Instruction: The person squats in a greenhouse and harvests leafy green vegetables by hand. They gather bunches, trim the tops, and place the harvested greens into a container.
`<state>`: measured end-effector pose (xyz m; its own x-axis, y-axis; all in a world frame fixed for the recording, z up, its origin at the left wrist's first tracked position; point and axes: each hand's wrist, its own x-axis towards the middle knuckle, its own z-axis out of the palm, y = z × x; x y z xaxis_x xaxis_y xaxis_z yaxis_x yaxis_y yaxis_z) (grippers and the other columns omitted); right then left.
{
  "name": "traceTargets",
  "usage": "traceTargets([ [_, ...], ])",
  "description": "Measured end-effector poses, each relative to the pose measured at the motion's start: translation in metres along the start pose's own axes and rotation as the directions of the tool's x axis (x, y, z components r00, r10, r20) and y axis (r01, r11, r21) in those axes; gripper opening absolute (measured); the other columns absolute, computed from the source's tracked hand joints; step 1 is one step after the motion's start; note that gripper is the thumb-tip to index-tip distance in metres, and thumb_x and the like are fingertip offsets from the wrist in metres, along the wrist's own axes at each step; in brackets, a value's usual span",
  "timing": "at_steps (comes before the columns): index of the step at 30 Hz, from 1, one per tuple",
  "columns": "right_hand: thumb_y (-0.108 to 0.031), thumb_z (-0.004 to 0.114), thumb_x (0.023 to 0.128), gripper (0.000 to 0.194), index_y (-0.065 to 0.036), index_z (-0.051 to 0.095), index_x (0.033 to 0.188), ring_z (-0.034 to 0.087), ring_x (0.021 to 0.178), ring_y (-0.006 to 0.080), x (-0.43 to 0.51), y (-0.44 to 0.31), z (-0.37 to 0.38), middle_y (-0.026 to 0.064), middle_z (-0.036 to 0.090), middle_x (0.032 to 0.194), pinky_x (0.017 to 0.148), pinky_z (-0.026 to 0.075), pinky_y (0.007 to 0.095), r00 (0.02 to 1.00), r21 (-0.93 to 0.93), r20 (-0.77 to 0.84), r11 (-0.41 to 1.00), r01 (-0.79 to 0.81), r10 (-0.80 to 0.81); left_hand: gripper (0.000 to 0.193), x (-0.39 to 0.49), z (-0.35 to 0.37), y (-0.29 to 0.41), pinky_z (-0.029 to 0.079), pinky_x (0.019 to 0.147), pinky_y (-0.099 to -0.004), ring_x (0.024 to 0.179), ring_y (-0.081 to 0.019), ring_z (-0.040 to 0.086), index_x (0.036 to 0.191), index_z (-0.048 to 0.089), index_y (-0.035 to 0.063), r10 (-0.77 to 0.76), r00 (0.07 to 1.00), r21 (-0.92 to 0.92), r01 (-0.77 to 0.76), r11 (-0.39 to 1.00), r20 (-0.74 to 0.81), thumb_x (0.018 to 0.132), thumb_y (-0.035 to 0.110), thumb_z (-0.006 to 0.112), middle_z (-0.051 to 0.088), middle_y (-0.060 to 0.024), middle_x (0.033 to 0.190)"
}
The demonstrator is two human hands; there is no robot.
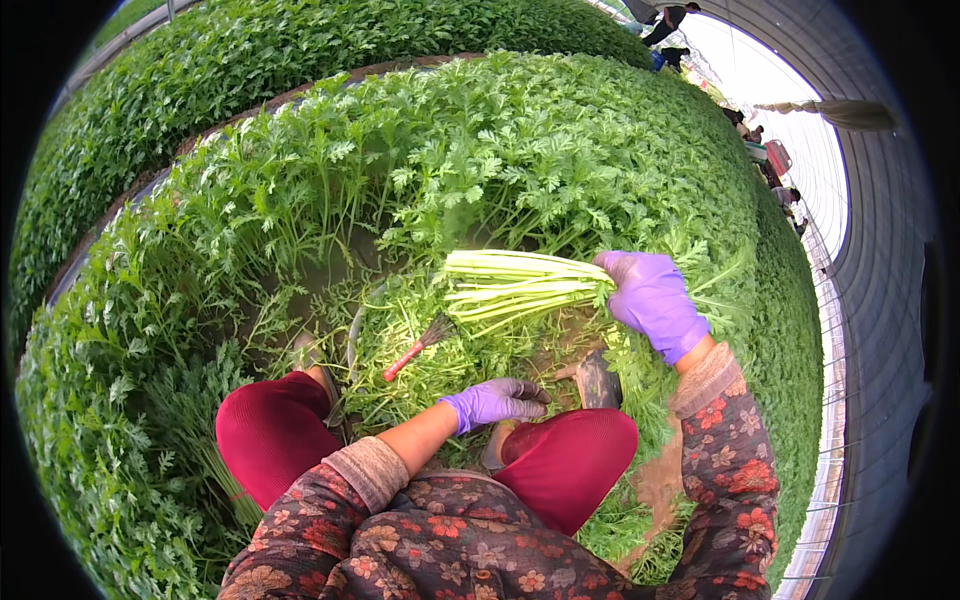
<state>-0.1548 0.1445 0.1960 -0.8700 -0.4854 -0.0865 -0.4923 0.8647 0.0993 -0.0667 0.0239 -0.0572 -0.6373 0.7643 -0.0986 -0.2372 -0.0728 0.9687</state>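
Observation:
My right hand (651, 300), in a purple glove, grips a bunch of leafy greens, apparently garland chrysanthemum. The pale cut stems (525, 286) point left, and their leaves trail out behind the hand to the right. My left hand (504, 400), gloved too, hovers beside my right knee with its fingers loosely extended; nothing shows in it, though its palm is hidden. Between my feet, on trimmed leaves (465, 375), lies a red-wrapped bundle of thin dark strands (418, 348). A short-handled tool with a broad dark blade (598, 379) rests beyond my right knee.
Dense standing greens (525, 142) curve around the front and both sides. A bundle of cut greens (225, 480) with a red tie lies by my left knee. Several people (671, 26) and a pink crate (778, 157) are far off, near the tunnel's bright opening.

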Motion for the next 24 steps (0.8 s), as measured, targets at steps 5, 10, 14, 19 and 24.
traceTargets([
  [5, -0.010, 0.071, 0.074, 0.053, -0.003, 0.058, 0.125, 0.061, 0.105, 0.0253, -0.007, -0.015, 0.028, 0.0137, 0.066, 0.112, 0.094, 0.046, 0.0353, 0.961, 0.548, 0.225, 0.795, -0.262, 0.161, 0.093, -0.012, -0.018, 0.056, 0.026, 0.111, -0.0455, 0.136, -0.0262, 0.034, 0.147, 0.028, 0.0103, 0.319, 0.911, -0.656, -0.411, 0.633, -0.263, 0.077, 0.049, 0.074, 0.039, -0.0106, 0.145],
  [10, -0.003, 0.075, 0.074, 0.046, 0.003, 0.059, 0.117, 0.066, 0.084, 0.0176, -0.027, -0.049, 0.081, 0.0097, 0.069, 0.096, 0.080, 0.052, 0.0281, 0.922, 0.922, 0.385, 0.023, -0.386, 0.037, 0.057, -0.035, -0.049, 0.122, 0.046, 0.098, -0.0433, 0.119, -0.0280, 0.054, 0.129, 0.047, 0.0042, 0.430, 0.687, -0.586, -0.726, 0.360, -0.586, 0.082, 0.022, 0.074, 0.055, -0.0150, 0.127],
  [14, -0.015, 0.083, 0.070, 0.062, 0.000, 0.055, 0.124, 0.061, 0.098, 0.0170, -0.037, -0.065, 0.095, 0.0087, 0.065, 0.108, 0.087, 0.049, 0.0318, 0.885, 0.887, 0.434, -0.095, -0.453, -0.167, 0.046, -0.052, -0.058, 0.165, 0.058, 0.071, -0.0340, 0.083, -0.0243, 0.067, 0.123, 0.050, 0.0050, 0.289, 0.736, -0.515, -0.648, 0.561, -0.612, 0.082, 0.009, 0.070, 0.066, -0.0108, 0.098],
  [19, -0.026, 0.088, 0.062, 0.109, -0.003, 0.024, 0.146, 0.038, 0.129, 0.0207, -0.021, -0.056, 0.098, 0.0094, 0.041, 0.141, 0.101, 0.039, 0.0321, 0.983, 0.946, 0.014, -0.317, -0.072, -0.181, 0.031, -0.049, -0.047, 0.170, 0.056, 0.065, -0.0306, 0.073, -0.0197, 0.065, 0.109, 0.056, 0.0028, 0.198, 0.758, -0.443, -0.548, 0.710, -0.621, 0.081, 0.003, 0.069, 0.067, -0.0089, 0.089],
  [24, -0.009, 0.079, 0.073, 0.075, -0.002, 0.039, 0.136, 0.056, 0.101, 0.0194, -0.018, -0.093, 0.148, 0.0076, 0.059, 0.110, 0.086, 0.047, 0.0310, 0.994, 0.886, 0.075, -0.463, -0.031, 0.075, 0.040, -0.019, -0.045, 0.137, 0.053, 0.074, -0.0340, 0.080, -0.0244, 0.065, 0.115, 0.055, 0.0002, 0.331, 0.592, 0.165, -0.317, 0.934, -0.735, 0.084, 0.021, 0.071, 0.067, -0.0117, 0.089],
])
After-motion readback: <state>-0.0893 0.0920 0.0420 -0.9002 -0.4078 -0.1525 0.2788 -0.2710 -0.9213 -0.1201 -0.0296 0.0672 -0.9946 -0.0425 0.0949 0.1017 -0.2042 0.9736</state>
